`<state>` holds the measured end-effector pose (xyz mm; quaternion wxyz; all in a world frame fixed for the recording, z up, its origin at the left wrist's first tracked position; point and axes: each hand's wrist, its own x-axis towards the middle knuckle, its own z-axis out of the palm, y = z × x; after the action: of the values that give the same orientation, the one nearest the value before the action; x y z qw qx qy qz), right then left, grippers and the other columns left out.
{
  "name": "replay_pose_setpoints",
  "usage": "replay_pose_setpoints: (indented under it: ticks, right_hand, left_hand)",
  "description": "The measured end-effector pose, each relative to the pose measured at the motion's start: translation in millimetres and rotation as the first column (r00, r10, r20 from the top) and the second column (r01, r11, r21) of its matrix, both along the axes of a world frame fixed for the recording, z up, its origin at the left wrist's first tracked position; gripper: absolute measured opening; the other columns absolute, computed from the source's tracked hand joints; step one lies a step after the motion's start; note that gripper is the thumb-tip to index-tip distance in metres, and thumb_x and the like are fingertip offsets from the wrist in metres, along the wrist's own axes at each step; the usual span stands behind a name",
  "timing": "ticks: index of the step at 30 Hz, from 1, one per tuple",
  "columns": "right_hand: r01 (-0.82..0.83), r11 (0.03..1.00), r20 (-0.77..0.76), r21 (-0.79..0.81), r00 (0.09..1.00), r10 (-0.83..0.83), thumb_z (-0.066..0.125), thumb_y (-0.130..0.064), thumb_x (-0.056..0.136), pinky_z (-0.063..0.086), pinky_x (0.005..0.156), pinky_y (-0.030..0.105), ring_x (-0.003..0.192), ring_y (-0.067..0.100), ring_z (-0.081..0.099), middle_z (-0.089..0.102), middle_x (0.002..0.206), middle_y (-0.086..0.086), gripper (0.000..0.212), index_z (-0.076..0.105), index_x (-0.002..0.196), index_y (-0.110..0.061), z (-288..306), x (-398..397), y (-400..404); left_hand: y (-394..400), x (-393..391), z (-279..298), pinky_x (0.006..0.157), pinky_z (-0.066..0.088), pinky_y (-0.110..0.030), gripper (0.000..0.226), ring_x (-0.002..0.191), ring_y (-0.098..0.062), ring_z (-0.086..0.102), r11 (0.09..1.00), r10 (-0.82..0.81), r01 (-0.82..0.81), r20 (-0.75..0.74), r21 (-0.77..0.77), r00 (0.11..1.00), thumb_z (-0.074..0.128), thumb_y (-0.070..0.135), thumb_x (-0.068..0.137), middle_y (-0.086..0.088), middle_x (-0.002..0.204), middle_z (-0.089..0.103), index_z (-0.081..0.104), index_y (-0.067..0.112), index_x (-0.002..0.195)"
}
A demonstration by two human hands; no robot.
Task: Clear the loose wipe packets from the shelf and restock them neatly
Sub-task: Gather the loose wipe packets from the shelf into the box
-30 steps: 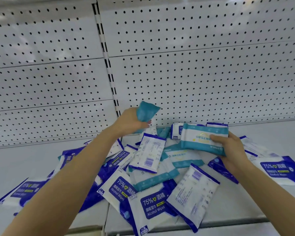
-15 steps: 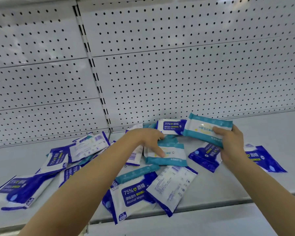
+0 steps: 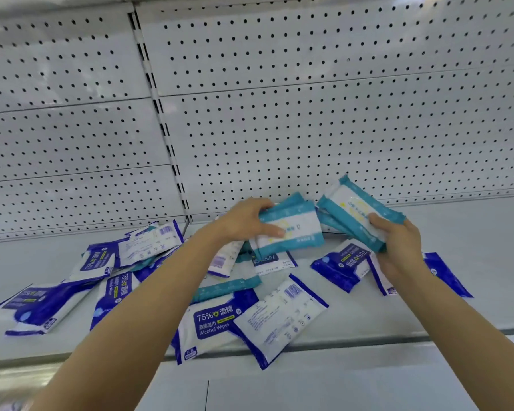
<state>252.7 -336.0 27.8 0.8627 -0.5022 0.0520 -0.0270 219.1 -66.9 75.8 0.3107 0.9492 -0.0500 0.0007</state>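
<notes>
Loose wipe packets lie scattered over the white shelf point(image 3: 472, 307). Several are blue-and-white alcohol wipe packets point(image 3: 214, 321), a few are teal-and-white. My left hand point(image 3: 244, 221) grips a small bunch of teal packets point(image 3: 294, 229), lifted just above the pile at the shelf's middle. My right hand point(image 3: 398, 247) holds another teal packet stack point(image 3: 356, 212), tilted and raised to the right of the first bunch. The two bunches nearly touch. More blue packets point(image 3: 341, 265) lie under and beside my right hand.
A white pegboard back wall point(image 3: 309, 129) rises behind the shelf, split by a slotted upright point(image 3: 161, 114). More blue packets point(image 3: 39, 310) spread over the left shelf section. The shelf's front lip point(image 3: 368, 342) runs below the pile.
My left hand closed on teal packets in the pile and lifted them. My right hand tilted its teal stack and raised it slightly, bringing the two bunches close together.
</notes>
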Motion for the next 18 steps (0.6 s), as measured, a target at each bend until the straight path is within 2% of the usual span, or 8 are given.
replay_pose_setpoints:
  ticks: [3, 5, 6, 9, 11, 13, 14, 18]
  right_hand:
    - [-0.087, 0.996, 0.016, 0.017, 0.996, 0.087, 0.064, -0.002, 0.089, 0.059, 0.081, 0.039, 0.099, 0.026, 0.069, 0.068, 0.112, 0.011, 0.028, 0.058, 0.116, -0.006, 4, -2, 1]
    - [-0.236, 0.971, -0.005, 0.018, 0.972, 0.237, 0.062, 0.0, 0.088, 0.061, 0.075, 0.036, 0.095, 0.025, 0.071, 0.07, 0.111, 0.013, 0.024, 0.061, 0.112, -0.005, 5, -6, 8]
    - [-0.335, 0.942, -0.031, 0.004, 0.942, 0.335, 0.062, 0.0, 0.088, 0.061, 0.073, 0.036, 0.094, 0.026, 0.071, 0.07, 0.112, 0.014, 0.026, 0.061, 0.113, -0.003, 6, -9, 14]
    - [-0.63, 0.774, -0.138, -0.071, 0.774, 0.618, 0.057, 0.004, 0.087, 0.061, 0.069, 0.035, 0.091, 0.027, 0.071, 0.069, 0.113, 0.018, 0.032, 0.06, 0.119, 0.002, 6, -24, 43]
    - [-0.754, 0.644, -0.189, -0.128, 0.656, 0.73, 0.056, 0.006, 0.088, 0.061, 0.072, 0.037, 0.092, 0.029, 0.07, 0.068, 0.115, 0.02, 0.031, 0.061, 0.118, 0.002, 7, -34, 70]
    - [-0.812, 0.558, -0.243, -0.169, 0.583, 0.775, 0.057, 0.006, 0.088, 0.06, 0.075, 0.041, 0.096, 0.031, 0.068, 0.066, 0.118, 0.021, 0.031, 0.061, 0.118, 0.001, 7, -41, 99]
    - [-0.818, 0.545, -0.272, -0.184, 0.575, 0.771, 0.057, 0.007, 0.089, 0.059, 0.076, 0.043, 0.096, 0.032, 0.067, 0.066, 0.119, 0.021, 0.03, 0.06, 0.117, 0.001, 5, -41, 112]
    - [-0.761, 0.574, -0.327, -0.303, 0.649, 0.687, 0.06, 0.01, 0.087, 0.051, 0.092, 0.048, 0.105, 0.034, 0.064, 0.066, 0.117, 0.02, 0.028, 0.059, 0.114, 0.003, 1, -34, 151]
  left_hand:
    - [22, -20, 19, 0.073, 0.052, -0.023, 0.038, 0.089, -0.015, 0.066, 0.977, 0.109, -0.109, -0.008, -0.185, 0.994, 0.082, 0.032, 0.078, -0.001, 0.101, 0.071, 0.066, 0.014, 0.108]
    - [41, -38, 25, 0.066, 0.052, -0.018, 0.035, 0.081, -0.012, 0.066, 0.945, 0.191, -0.19, -0.025, -0.265, 0.981, 0.082, 0.03, 0.077, -0.003, 0.098, 0.073, 0.069, 0.013, 0.105]
    - [52, -46, 25, 0.068, 0.054, -0.02, 0.032, 0.079, -0.012, 0.067, 0.926, 0.233, -0.236, -0.043, -0.296, 0.971, 0.083, 0.028, 0.076, -0.004, 0.097, 0.073, 0.07, 0.015, 0.102]
    - [79, -76, 22, 0.08, 0.058, -0.035, 0.031, 0.082, -0.019, 0.071, 0.866, 0.337, -0.352, -0.103, -0.357, 0.936, 0.085, 0.027, 0.072, -0.006, 0.093, 0.076, 0.072, 0.016, 0.098]
    - [92, -95, 17, 0.076, 0.059, -0.035, 0.032, 0.083, -0.023, 0.073, 0.849, 0.366, -0.392, -0.14, -0.354, 0.92, 0.084, 0.027, 0.072, -0.006, 0.091, 0.076, 0.072, 0.015, 0.1]
    - [101, -113, 11, 0.073, 0.058, -0.035, 0.031, 0.081, -0.024, 0.073, 0.819, 0.395, -0.434, -0.179, -0.376, 0.901, 0.082, 0.024, 0.075, -0.009, 0.093, 0.076, 0.072, 0.014, 0.102]
    - [106, -120, 9, 0.072, 0.058, -0.035, 0.031, 0.081, -0.025, 0.073, 0.8, 0.411, -0.458, -0.202, -0.388, 0.889, 0.082, 0.024, 0.075, -0.01, 0.094, 0.076, 0.071, 0.013, 0.103]
    - [122, -135, -5, 0.069, 0.058, -0.035, 0.036, 0.083, -0.026, 0.072, 0.755, 0.487, -0.555, -0.27, -0.349, 0.831, 0.084, 0.027, 0.075, -0.01, 0.093, 0.076, 0.071, 0.011, 0.104]
